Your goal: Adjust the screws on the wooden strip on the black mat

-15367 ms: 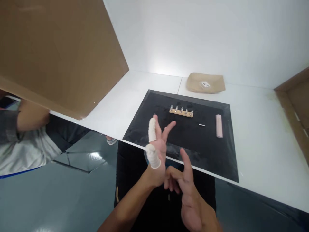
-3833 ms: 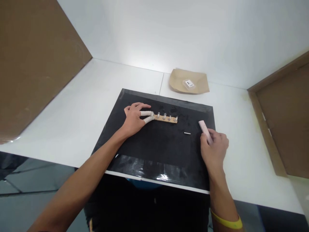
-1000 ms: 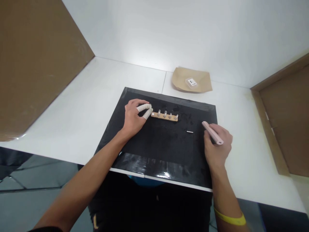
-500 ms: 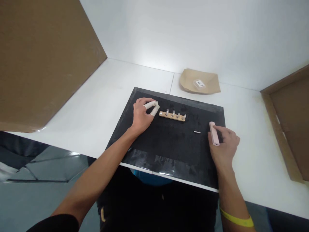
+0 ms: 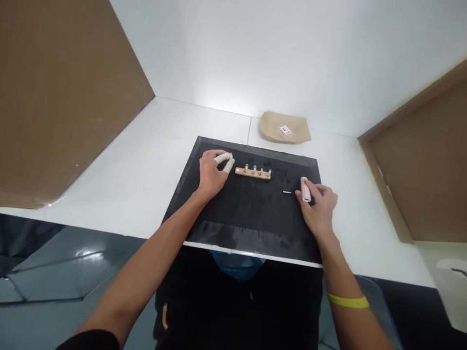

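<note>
Two hands are working over the black mat (image 5: 251,214) on the white table (image 5: 146,165). The right hand (image 5: 318,206) is gripping a pink tube-shaped tool (image 5: 305,189) between thumb and curled fingers; the tool's long axis is running away from the person, tilted slightly leftward at the far end, its near end sitting inside the grip. A small metal pin (image 5: 287,192) is lying just left of the tool, pointing left to right. The left hand (image 5: 212,172) is pinching its two white-capped fingertips (image 5: 224,159) together beside the left end of the wooden strip (image 5: 253,173), which is lying crosswise with four metal posts standing upright.
</note>
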{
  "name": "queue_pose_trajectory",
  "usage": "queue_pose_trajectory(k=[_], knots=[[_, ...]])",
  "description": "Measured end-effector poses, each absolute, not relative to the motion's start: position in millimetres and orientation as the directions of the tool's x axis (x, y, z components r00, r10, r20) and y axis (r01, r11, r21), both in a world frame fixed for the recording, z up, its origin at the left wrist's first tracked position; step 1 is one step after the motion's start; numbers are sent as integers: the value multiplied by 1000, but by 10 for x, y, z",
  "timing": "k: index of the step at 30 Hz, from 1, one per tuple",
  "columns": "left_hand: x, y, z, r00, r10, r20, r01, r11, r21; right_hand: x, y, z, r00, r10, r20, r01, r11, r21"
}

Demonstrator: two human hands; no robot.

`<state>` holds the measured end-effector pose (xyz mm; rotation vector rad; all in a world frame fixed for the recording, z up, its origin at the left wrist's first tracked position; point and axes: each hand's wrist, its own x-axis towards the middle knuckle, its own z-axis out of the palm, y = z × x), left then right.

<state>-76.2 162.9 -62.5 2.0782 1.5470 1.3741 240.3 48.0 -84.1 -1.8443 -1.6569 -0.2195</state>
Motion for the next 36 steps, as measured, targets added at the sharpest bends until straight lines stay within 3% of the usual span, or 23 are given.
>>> queue_pose_trajectory(k=[5, 12, 16, 20, 27, 36], knots=[[-764, 1642, -648, 13, 833, 554, 630, -437, 642, 2472, 539, -680, -112, 843, 525, 993, 78, 86], [-756, 1670, -668, 16, 832, 555, 628, -440, 642, 2742, 719, -258, -543, 814, 207, 822, 465, 329], [-756, 1672, -661, 4, 836, 548, 617, -434, 657, 2800, 781, -157, -664, 745, 55, 712, 609, 350], [-756, 1681, -666, -5, 842, 540, 607, -426, 671, 2839, 725, -127, -697, 716, 32, 687, 655, 314], [-753, 1683, -675, 11, 849, 528, 604, -426, 673, 2715, 567, -215, -363, 876, 318, 928, 311, 203], [-784, 1669, -643, 1, 842, 539, 595, -433, 676, 2110, 670, -260, -385, 919, 84, 899, 353, 261]])
